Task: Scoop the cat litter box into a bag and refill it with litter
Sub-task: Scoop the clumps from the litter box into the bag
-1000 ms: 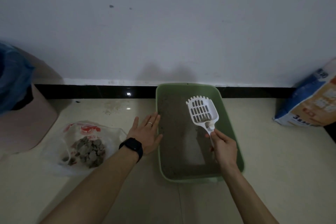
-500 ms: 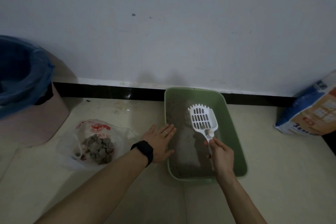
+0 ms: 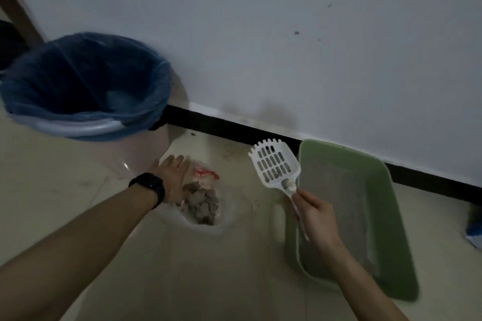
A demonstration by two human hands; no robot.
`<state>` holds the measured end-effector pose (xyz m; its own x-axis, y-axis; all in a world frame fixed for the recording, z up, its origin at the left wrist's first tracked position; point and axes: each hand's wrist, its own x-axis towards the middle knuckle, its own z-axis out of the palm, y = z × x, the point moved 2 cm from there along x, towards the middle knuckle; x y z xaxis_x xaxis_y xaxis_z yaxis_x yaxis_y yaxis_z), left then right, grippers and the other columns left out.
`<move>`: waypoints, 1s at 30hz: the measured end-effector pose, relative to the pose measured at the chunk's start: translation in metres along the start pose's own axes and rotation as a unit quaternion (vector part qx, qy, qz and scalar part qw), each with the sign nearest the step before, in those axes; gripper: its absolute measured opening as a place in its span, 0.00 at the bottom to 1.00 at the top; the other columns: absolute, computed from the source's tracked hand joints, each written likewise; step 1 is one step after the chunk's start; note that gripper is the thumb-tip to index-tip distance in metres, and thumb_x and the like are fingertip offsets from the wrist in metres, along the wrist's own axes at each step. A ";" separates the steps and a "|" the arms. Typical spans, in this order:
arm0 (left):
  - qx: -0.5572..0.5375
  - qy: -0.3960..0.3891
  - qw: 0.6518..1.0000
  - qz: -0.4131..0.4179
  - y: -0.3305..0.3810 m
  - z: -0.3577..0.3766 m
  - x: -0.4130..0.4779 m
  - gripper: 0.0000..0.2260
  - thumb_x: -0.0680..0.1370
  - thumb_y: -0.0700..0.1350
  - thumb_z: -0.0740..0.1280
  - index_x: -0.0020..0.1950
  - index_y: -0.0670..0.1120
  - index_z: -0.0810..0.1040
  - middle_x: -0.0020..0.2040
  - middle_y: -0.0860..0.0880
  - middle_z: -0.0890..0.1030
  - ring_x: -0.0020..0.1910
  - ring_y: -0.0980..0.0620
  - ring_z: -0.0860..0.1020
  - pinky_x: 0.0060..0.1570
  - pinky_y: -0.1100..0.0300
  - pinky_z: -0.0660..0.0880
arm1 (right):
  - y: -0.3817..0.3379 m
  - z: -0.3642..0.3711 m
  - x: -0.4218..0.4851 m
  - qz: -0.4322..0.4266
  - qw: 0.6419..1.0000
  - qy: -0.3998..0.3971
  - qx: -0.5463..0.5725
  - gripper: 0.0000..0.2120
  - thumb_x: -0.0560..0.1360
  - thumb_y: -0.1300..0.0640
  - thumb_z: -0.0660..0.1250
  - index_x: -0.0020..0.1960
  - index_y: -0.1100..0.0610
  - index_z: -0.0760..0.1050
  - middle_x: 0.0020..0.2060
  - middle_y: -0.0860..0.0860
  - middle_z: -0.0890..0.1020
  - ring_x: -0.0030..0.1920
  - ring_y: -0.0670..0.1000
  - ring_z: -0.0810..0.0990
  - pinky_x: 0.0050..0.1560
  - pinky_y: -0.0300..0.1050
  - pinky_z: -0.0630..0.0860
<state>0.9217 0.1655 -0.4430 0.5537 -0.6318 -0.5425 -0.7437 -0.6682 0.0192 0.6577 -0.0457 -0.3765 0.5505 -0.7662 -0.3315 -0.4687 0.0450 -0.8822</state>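
Note:
A green litter box (image 3: 386, 219) with grey litter lies on the floor at the right, by the wall. My right hand (image 3: 317, 216) grips the handle of a white slotted scoop (image 3: 275, 165), held up over the floor just left of the box. A clear plastic bag (image 3: 206, 206) with grey litter clumps lies on the floor in the middle. My left hand (image 3: 173, 176), with a black watch on its wrist, is stretched out with straight fingers over the bag's left edge.
A pink bin (image 3: 104, 117) lined with a blue bag stands at the left against the wall. A corner of a blue litter sack (image 3: 474, 233) shows at the far right edge. A black skirting runs along the wall.
The view has swung left. My left hand left the box's rim and reached to the bag. My right hand carried the scoop out of the box to its left side.

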 end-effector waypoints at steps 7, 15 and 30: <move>-0.114 -0.030 0.992 -0.053 -0.022 0.029 0.003 0.50 0.68 0.63 0.73 0.80 0.52 0.47 0.78 0.47 0.57 0.73 0.44 0.64 0.70 0.46 0.64 | 0.006 0.081 0.004 -0.119 0.913 -0.108 -0.376 0.13 0.79 0.48 0.64 0.62 0.42 0.79 0.52 0.44 0.85 0.49 0.48 0.83 0.49 0.43 0.78; -0.158 -0.023 0.985 -0.063 -0.018 0.040 0.010 0.48 0.71 0.53 0.74 0.80 0.51 0.44 0.74 0.44 0.63 0.68 0.41 0.69 0.65 0.46 0.69 | -0.015 0.089 0.013 -0.283 0.813 -0.072 -0.504 0.13 0.80 0.51 0.60 0.61 0.43 0.78 0.48 0.44 0.83 0.37 0.48 0.81 0.37 0.46 0.80; -0.179 -0.004 0.980 -0.084 -0.014 0.058 0.006 0.36 0.81 0.45 0.63 0.80 0.44 0.42 0.79 0.44 0.55 0.75 0.41 0.61 0.72 0.44 0.60 | -0.056 0.161 0.102 -0.059 0.917 -0.165 -0.358 0.08 0.78 0.54 0.64 0.53 0.48 0.80 0.46 0.42 0.83 0.35 0.45 0.82 0.41 0.41 0.76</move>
<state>0.9137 0.1944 -0.4955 0.6540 -0.4984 -0.5692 -0.4622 -0.8588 0.2210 0.8513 -0.0234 -0.4149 0.7503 -0.4972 -0.4358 -0.6610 -0.5488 -0.5118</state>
